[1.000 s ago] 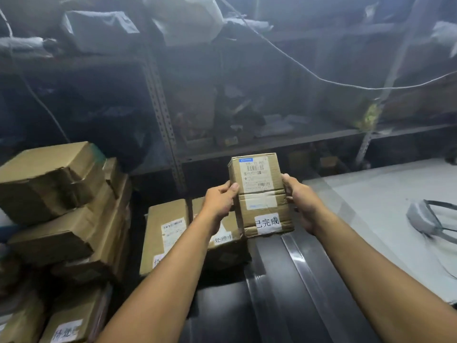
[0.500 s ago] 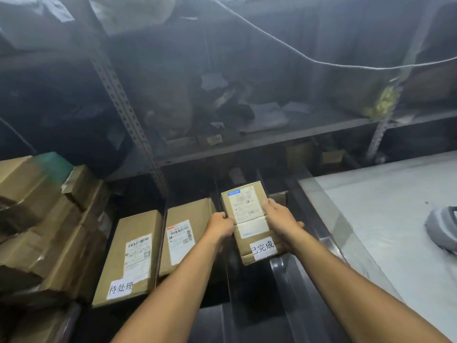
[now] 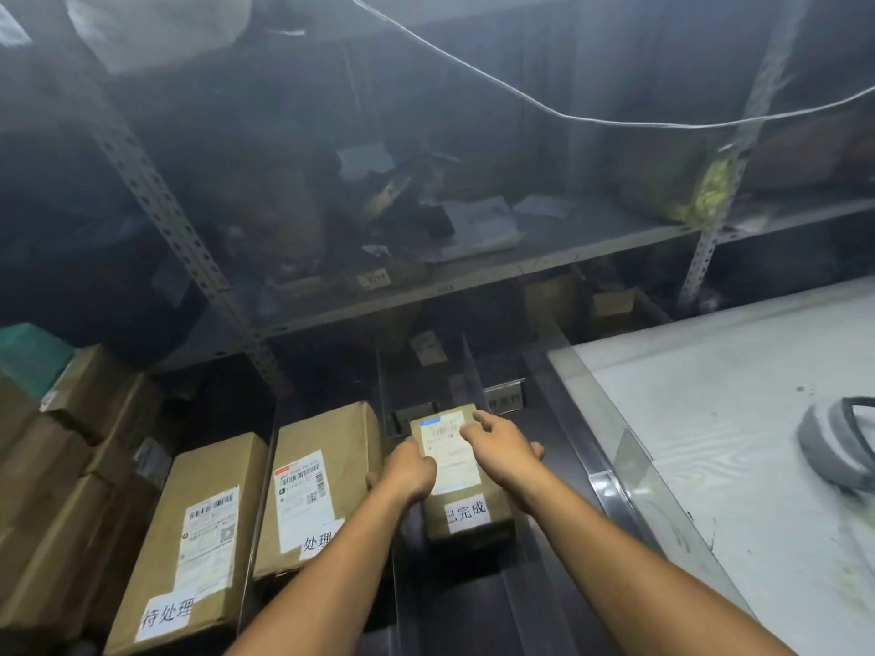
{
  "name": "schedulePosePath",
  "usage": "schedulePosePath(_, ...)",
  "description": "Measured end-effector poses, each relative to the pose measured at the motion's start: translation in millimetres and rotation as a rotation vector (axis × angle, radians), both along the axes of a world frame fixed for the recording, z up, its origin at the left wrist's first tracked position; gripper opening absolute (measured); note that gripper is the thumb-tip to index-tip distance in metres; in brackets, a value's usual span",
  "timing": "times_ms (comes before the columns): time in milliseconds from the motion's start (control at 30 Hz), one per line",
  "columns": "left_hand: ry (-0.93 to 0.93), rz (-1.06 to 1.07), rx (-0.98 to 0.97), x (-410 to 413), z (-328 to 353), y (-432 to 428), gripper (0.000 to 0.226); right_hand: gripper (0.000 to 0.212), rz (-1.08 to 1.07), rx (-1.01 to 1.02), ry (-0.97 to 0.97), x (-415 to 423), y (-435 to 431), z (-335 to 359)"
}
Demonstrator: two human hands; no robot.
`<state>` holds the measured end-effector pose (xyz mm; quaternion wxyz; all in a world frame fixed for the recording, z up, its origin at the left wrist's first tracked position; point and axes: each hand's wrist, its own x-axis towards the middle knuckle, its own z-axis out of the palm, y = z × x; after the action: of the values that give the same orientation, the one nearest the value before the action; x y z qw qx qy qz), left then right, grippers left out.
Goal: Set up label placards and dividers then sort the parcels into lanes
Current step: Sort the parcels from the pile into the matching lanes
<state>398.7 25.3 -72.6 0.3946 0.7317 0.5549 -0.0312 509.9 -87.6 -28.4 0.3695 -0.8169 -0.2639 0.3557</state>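
Parcel (image 3: 461,485) labelled 已完成 was down in the dark lane (image 3: 473,603) just right of the frame's centre, with both your hands on it. Your left hand (image 3: 408,472) gripped its left edge, fingers curled down the side and thumb on top. Your right hand (image 3: 503,448) lay over the top right edge, its fingers (image 3: 475,419) fairly straight across the shipping label and the thumb sticking out past the right side, so it rested there rather than clamped. On the left a thin upright divider (image 3: 384,400) stood just beside the parcel, with a larger box (image 3: 326,447) close against its far side. A second large box (image 3: 203,537), marked 待处理, filled the next lane to the left. On the right you had open lane floor up to the metal rail (image 3: 603,485) edging the white table (image 3: 710,466). Behind the parcel, towards mid-frame, stood another divider (image 3: 471,371) and a small placard (image 3: 505,401). Towards the bottom of the frame the lane floor lay open beneath your forearms.
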Motion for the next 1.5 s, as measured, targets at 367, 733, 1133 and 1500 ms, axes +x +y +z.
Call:
schedulePosePath(367,0.127,-0.200,0.327,-7,36,-19,0.047,0.043,0.120,-0.017,-0.227,11,-3,5)
schedulePosePath(733,0.343,-0.150,0.654,-101,100,18,0.035,0.049,0.366,-0.072,-0.645,-39,34,56)
schedulePosePath(1133,0.327,0.041,0.766,-283,144,50,0.033,0.046,0.508,0.060,-0.744,-209,95,99)
schedulePosePath(1500,0.178,0.079,0.859,-485,187,65,0.031,0.042,0.517,0.175,-0.663,-398,165,128)
